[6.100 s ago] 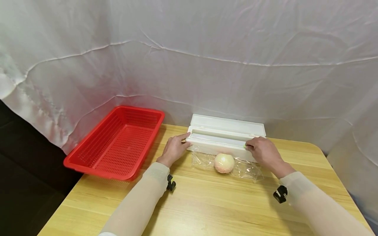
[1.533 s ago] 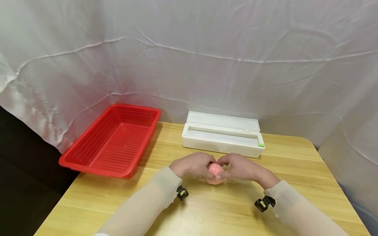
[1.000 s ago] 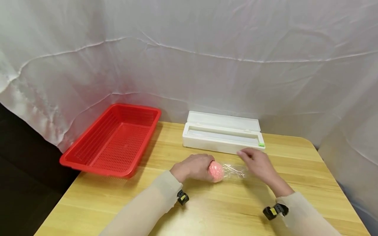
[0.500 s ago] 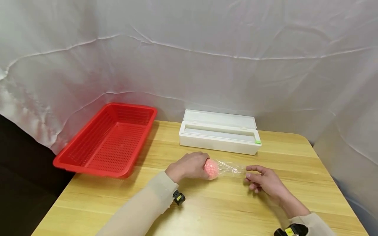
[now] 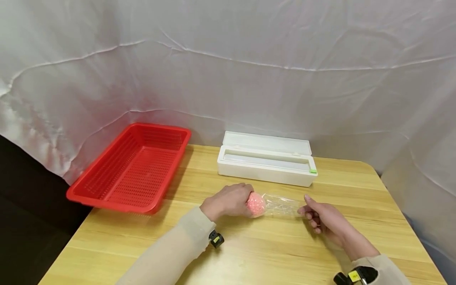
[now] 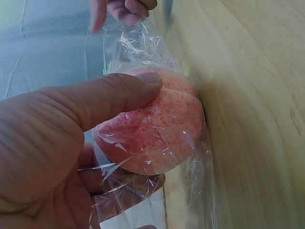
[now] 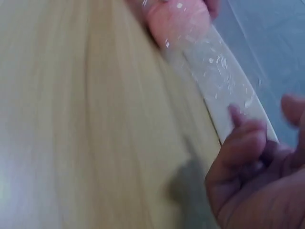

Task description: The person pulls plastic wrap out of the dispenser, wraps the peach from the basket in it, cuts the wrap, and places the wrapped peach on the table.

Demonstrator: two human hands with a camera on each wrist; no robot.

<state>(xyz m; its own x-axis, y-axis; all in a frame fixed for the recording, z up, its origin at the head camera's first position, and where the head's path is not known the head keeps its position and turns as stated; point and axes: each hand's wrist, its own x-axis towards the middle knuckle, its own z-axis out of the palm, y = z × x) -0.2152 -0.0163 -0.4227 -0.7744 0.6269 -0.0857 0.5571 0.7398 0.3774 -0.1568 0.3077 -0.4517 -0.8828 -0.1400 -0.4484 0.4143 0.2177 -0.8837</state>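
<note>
The left hand grasps a pink peach wrapped in clear plastic film, low on the wooden surface in front of the white film dispenser box. In the left wrist view the thumb presses on the top of the fruit. The right hand has its fingers curled and pinches the free end of the film, which stretches out from the peach. A red basket stands to the left, well apart.
</note>
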